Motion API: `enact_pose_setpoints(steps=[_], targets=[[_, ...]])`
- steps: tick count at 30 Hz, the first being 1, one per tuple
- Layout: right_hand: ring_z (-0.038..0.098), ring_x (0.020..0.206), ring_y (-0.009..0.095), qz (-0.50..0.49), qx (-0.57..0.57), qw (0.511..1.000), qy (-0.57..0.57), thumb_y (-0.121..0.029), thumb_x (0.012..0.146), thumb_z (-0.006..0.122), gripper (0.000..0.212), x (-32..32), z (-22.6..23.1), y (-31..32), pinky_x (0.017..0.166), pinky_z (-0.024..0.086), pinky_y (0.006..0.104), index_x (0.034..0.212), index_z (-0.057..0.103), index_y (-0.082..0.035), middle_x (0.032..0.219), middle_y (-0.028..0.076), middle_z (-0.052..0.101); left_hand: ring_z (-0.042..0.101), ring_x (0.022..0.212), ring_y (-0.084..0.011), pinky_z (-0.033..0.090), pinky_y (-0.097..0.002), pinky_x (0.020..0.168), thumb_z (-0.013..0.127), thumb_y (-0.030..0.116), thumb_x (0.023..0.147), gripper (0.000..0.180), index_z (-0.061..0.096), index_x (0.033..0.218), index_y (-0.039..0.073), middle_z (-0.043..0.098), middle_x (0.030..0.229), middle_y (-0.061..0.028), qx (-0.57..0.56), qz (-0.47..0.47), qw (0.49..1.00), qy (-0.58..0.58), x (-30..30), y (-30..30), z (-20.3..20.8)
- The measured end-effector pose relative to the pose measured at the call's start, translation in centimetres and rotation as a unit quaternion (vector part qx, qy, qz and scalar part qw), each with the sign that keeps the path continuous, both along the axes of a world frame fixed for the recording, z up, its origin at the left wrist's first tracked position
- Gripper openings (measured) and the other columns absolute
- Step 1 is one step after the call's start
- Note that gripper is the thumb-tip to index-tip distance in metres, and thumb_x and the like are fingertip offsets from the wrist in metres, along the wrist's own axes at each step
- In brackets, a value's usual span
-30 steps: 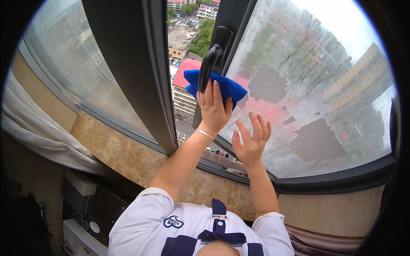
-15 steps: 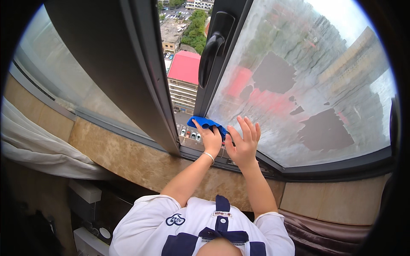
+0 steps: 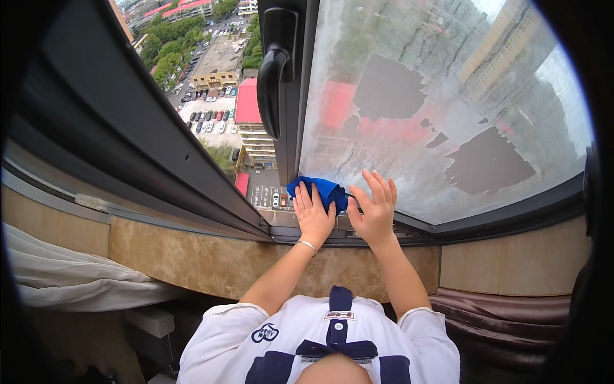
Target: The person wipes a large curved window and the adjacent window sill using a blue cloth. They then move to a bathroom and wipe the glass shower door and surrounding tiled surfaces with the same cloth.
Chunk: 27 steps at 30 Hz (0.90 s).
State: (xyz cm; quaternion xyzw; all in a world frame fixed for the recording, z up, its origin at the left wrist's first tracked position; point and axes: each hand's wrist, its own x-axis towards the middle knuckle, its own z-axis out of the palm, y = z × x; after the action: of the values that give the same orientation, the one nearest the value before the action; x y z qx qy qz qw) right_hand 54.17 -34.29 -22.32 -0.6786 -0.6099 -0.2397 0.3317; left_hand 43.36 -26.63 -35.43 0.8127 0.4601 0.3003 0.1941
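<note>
A white curtain [image 3: 83, 272] hangs near the sill's [image 3: 185, 253] left end, a mauve curtain [image 3: 505, 323] near its right; outside, trees [image 3: 167, 64], cars [image 3: 210, 116].

Clear passage is left between the dark frame post [image 3: 134, 128] and the left edge of the window sash [image 3: 290, 148], overhung by a black handle [image 3: 272, 89]; the sash's lower left corner is blocked by a blue cloth [image 3: 326, 191] and the left hand [image 3: 314, 221].
</note>
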Motion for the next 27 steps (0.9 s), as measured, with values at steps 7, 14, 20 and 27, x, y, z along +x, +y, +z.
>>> enact_pose_setpoints(steps=[7,14,20,27], targets=[[0.051,0.127,0.032,0.016,-0.033,0.999,0.020,-0.014,0.081,0.069,0.018,0.0,-1.4,-1.7,0.114,0.026,0.0498,0.098,0.074,-0.010,0.133,0.012,0.059,0.028,0.144,-0.0432,0.022,-0.0557,0.117,0.065,0.036,0.087,0.069,0.046,0.139,-0.005,0.034,0.153,-0.0283,0.012,0.015,0.999,-0.035,1.7,-1.3,0.1],[0.055,0.122,0.034,-0.021,-0.045,0.995,0.090,-0.015,0.081,0.069,0.020,1.9,-3.7,-7.2,0.110,0.031,0.0524,0.099,0.073,-0.008,0.130,0.015,0.060,0.039,0.140,-0.0385,0.028,-0.0528,0.115,0.057,0.028,0.090,0.051,0.055,0.133,0.000,0.047,0.145,-0.0240,0.100,-0.143,0.985,0.009,4.7,-7.6,-0.6],[0.054,0.124,0.034,-0.002,-0.077,0.991,0.113,-0.013,0.082,0.069,0.021,3.4,-4.2,-10.9,0.110,0.031,0.0530,0.102,0.072,-0.008,0.131,0.015,0.060,0.036,0.141,-0.0403,0.026,-0.0542,0.116,0.064,0.030,0.087,0.057,0.051,0.136,0.002,0.043,0.148,-0.0235,0.120,-0.069,0.990,0.038,2.5,-4.1,-0.8],[0.054,0.123,0.032,0.005,-0.053,0.991,0.121,-0.015,0.082,0.070,0.022,6.4,-3.3,-12.0,0.109,0.033,0.0537,0.103,0.072,-0.009,0.132,0.014,0.059,0.020,0.148,-0.0451,0.020,-0.0563,0.117,0.064,0.039,0.089,0.079,0.034,0.147,-0.006,0.023,0.158,-0.0292,0.057,0.019,0.998,0.027,3.1,-3.9,-1.4]])
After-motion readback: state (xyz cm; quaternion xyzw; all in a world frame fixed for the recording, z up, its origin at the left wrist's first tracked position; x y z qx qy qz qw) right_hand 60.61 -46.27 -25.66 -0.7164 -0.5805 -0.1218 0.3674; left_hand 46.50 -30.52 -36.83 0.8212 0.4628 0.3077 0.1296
